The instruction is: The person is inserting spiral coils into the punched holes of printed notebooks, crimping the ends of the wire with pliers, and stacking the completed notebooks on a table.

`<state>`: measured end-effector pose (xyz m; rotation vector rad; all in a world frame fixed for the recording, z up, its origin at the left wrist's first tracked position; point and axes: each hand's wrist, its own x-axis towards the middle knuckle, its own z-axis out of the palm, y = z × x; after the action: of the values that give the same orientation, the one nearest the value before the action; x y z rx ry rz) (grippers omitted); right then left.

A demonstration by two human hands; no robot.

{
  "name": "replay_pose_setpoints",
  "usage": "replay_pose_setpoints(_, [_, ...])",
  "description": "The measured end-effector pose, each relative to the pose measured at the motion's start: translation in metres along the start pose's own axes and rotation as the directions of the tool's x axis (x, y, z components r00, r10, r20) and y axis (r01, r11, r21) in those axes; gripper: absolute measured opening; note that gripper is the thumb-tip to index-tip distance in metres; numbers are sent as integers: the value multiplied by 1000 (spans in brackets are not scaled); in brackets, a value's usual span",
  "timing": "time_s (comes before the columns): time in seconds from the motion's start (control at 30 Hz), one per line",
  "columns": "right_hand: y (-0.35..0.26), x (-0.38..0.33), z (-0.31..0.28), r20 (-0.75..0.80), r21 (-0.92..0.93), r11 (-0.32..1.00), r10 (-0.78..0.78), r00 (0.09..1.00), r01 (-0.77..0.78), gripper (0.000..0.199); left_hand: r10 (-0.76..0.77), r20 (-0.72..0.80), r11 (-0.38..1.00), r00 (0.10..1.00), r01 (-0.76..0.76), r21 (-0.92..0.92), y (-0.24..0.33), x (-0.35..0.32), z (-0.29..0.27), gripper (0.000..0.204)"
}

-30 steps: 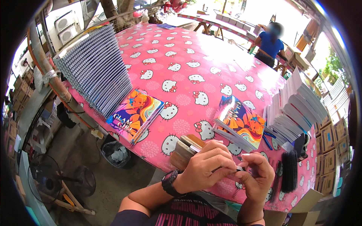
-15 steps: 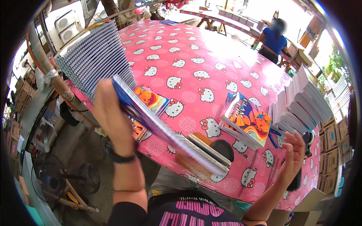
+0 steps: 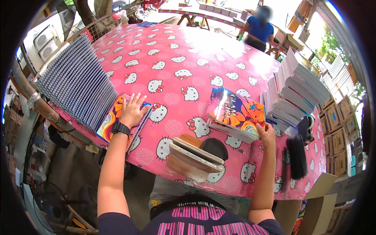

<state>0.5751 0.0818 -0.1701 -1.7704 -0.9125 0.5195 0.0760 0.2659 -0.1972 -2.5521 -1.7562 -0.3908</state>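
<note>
My left hand [image 3: 133, 111] lies flat, fingers spread, on a small pile of notebooks [image 3: 111, 122] with bright orange and swirled covers and coil-bound edges. At the right, my right hand [image 3: 267, 134] pinches the near right corner of a similar notebook [image 3: 239, 111]. That notebook tops a short stack, and my thumb rests on its cover. How many layers the fingers hold is hidden. Left of the small pile rises a tall stack of wire-bound notebooks [image 3: 76, 84], their coils facing me.
Wooden pieces [image 3: 196, 156] and a black round disc [image 3: 214, 149] lie near the front edge. Black binding coils [image 3: 297, 156] sit at the right, before a tall leaning stack of page blocks [image 3: 295, 94]. A cardboard box [image 3: 321, 192] stands off the right edge. A person [image 3: 259, 31] sits far off.
My left hand, which was swinging a notebook over the left side, now rests flat on the pile there. My right hand has moved from midair onto the right stack and taken a corner.
</note>
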Motion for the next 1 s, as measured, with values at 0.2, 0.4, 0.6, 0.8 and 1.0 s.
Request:
replay_pose_setpoints(0.2, [-66,-52,-7,-207,-120,929,-369,906,350,33,-35,-400,962,916,-78,-262,60,-8,-54,64])
replay_pose_setpoints(0.4, [-138,-154,30,-61,475,792,-406,912,385,41,83,-191,-129,978,-179,-975,172,-69,-116,52])
replay_pose_setpoints(0.6, [-86,-178,37,279,231,884,-460,843,406,29,113,-113,158,987,-131,-979,138,-84,-104,30])
replay_pose_setpoints(0.8, [-78,-163,26,329,170,811,-582,744,560,28,100,-42,138,994,-56,-989,115,-94,-71,32])
replay_pose_setpoints(1.0, [13,-93,-22,-132,-399,899,-251,959,181,30,-274,27,-154,961,-16,-988,137,-99,-50,29])
